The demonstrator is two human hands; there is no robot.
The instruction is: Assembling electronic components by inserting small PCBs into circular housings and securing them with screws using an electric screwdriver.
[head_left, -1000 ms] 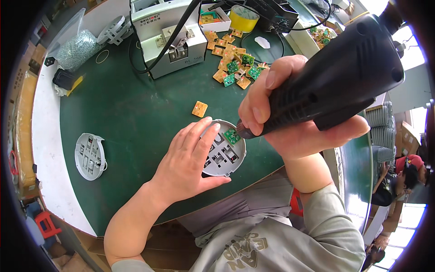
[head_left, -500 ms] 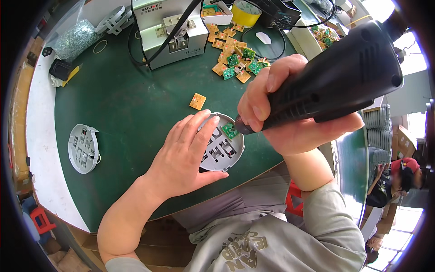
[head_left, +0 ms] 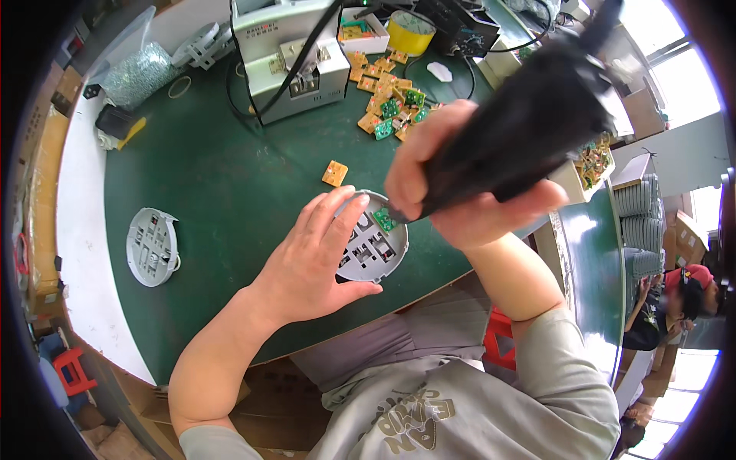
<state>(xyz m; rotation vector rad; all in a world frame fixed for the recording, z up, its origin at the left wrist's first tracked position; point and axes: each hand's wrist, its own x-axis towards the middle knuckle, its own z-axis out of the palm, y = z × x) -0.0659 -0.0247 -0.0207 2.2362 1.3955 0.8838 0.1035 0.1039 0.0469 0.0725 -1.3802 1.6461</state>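
Observation:
My left hand [head_left: 295, 264] grips a round grey plastic housing [head_left: 389, 267] by its rim, fingers over the far left edge and thumb at the near edge. A small green circuit board [head_left: 383, 220] sits inside, toward the housing's far right. My right hand [head_left: 468, 218] is wrapped around a black electric screwdriver [head_left: 521, 126], held slanted and blurred by motion. Its tip points down at the green board's right side; whether it touches a screw is hidden. Just beyond the housing lies a single orange circuit board [head_left: 335, 173].
Another round grey housing [head_left: 152, 249] lies at the left. A pile of orange and green boards [head_left: 379, 88] is at the back, beside a grey metal machine [head_left: 295, 69] with cables. A bag of small screws [head_left: 142, 73] stands back left. Stacked grey parts [head_left: 638, 218] and people are at the right.
The screwdriver has swung leftward and its body stands more upright, with my right hand moving along. My left hand keeps its hold on the housing. The whole view has shifted slightly.

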